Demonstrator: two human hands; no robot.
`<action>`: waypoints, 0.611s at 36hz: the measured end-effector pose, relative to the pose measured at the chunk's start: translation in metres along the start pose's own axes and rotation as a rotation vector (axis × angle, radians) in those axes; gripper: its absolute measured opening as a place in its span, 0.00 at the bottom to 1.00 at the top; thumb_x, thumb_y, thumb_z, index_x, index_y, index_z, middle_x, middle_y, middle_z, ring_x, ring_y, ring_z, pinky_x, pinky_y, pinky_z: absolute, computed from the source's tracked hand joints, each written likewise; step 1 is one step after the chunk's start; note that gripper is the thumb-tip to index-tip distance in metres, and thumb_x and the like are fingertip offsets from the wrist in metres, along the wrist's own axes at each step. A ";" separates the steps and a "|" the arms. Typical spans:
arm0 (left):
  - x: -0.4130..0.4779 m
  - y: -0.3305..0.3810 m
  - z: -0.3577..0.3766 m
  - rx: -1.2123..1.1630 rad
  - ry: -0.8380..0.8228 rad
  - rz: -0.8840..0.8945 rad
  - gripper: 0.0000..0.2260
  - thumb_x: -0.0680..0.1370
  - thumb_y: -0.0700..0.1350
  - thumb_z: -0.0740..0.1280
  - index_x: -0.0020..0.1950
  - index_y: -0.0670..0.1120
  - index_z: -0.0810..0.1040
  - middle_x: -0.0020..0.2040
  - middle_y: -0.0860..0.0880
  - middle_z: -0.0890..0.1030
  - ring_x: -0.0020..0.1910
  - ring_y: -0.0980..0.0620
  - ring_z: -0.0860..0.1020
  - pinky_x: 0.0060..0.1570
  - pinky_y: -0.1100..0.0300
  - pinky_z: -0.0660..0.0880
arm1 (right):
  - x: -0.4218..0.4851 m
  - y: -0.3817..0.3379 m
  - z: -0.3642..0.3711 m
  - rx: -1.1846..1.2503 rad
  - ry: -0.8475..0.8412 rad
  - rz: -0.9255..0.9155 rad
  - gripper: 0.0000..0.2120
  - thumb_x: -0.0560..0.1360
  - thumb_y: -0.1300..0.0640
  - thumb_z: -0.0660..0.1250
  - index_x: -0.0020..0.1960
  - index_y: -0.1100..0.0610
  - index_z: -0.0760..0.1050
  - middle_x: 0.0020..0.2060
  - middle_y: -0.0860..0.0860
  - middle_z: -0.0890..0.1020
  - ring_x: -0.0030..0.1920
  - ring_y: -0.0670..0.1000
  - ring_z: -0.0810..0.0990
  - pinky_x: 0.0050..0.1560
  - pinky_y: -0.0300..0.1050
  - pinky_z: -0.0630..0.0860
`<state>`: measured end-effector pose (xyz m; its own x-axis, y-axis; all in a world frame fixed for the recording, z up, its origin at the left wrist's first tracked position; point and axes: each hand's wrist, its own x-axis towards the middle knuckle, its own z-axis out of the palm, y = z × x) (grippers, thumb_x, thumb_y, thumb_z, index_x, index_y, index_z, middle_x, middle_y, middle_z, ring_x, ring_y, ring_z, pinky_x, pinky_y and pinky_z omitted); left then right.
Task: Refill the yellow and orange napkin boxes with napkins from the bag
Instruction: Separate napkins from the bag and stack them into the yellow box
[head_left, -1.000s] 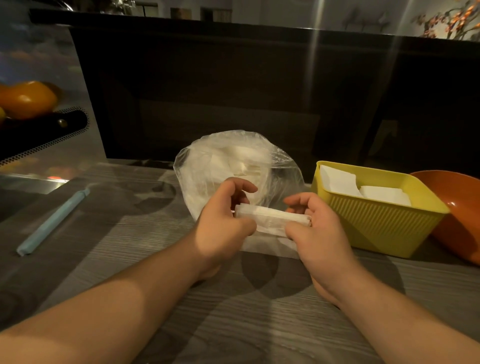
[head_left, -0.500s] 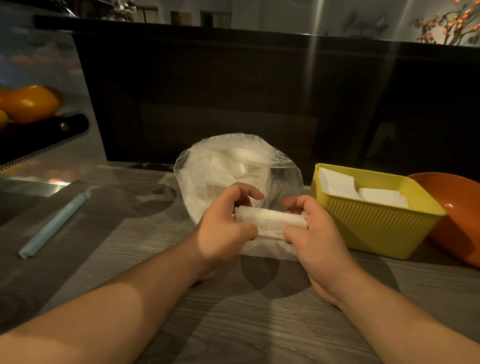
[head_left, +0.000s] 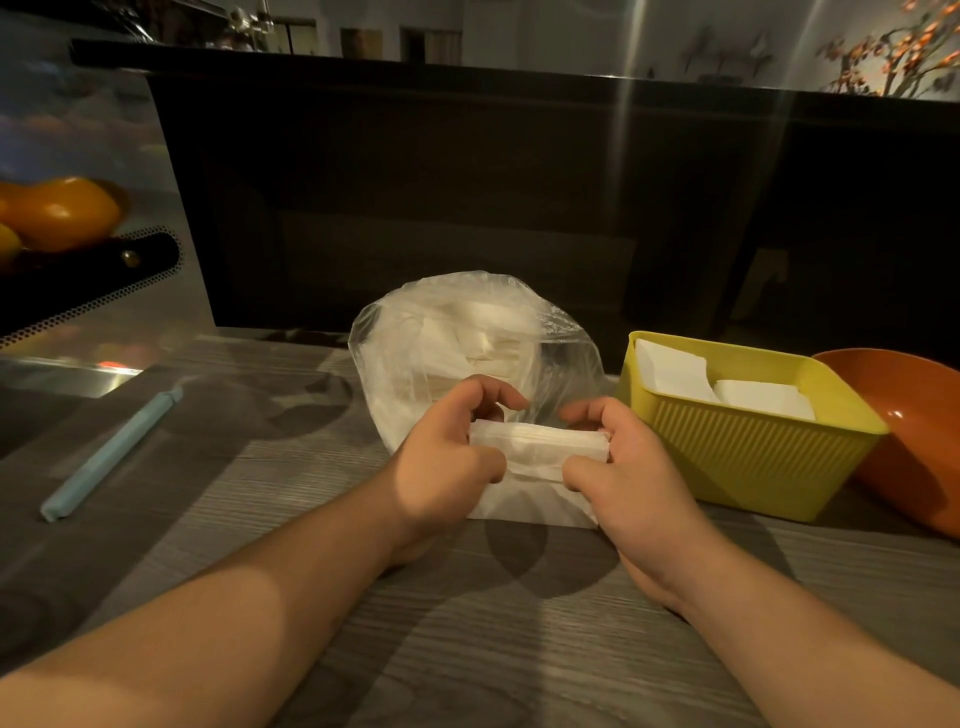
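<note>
A clear plastic bag (head_left: 467, 332) full of white napkins sits at the centre of the wooden counter. In front of it both hands hold a thin stack of white napkins (head_left: 537, 444) by its ends: my left hand (head_left: 447, 452) grips the left end, my right hand (head_left: 628, 467) grips the right end. Another flat napkin or bag flap lies under the stack. To the right stands the yellow ribbed box (head_left: 748, 457) with two piles of napkins inside. The orange box (head_left: 914, 431) touches its right side, partly cut off by the frame.
A light blue pen-like stick (head_left: 111, 452) lies on the counter at the left. A metal appliance with oranges (head_left: 57, 213) reflected or stored stands far left. A dark raised counter wall (head_left: 467, 182) runs behind the bag.
The hands and napkin stack stay almost in place; the hands have come slightly closer together on the stack.
</note>
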<state>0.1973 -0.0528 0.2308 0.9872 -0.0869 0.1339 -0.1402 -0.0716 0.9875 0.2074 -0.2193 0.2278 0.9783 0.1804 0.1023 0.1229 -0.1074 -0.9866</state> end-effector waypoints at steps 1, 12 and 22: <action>0.000 0.001 0.000 0.007 0.012 -0.003 0.24 0.61 0.35 0.64 0.53 0.53 0.79 0.49 0.45 0.74 0.43 0.46 0.75 0.38 0.54 0.74 | 0.000 -0.001 0.000 -0.019 0.002 0.003 0.21 0.73 0.72 0.68 0.56 0.49 0.75 0.53 0.54 0.81 0.52 0.56 0.83 0.44 0.52 0.84; -0.002 0.014 -0.006 -0.045 0.220 0.033 0.20 0.73 0.28 0.70 0.59 0.48 0.76 0.52 0.43 0.77 0.50 0.45 0.79 0.52 0.51 0.81 | -0.007 -0.024 -0.009 0.006 0.144 -0.190 0.21 0.73 0.71 0.70 0.53 0.46 0.76 0.51 0.50 0.82 0.52 0.52 0.83 0.45 0.56 0.85; -0.013 0.028 0.010 -0.436 -0.147 -0.305 0.36 0.71 0.69 0.67 0.64 0.40 0.75 0.53 0.37 0.80 0.52 0.41 0.81 0.58 0.42 0.79 | -0.019 -0.027 -0.001 -0.340 0.389 -0.826 0.19 0.73 0.67 0.71 0.57 0.49 0.71 0.49 0.44 0.77 0.49 0.48 0.81 0.40 0.44 0.81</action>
<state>0.1802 -0.0634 0.2558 0.9528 -0.2664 -0.1456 0.2256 0.3002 0.9268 0.1852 -0.2205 0.2524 0.5413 -0.0035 0.8408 0.7771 -0.3798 -0.5019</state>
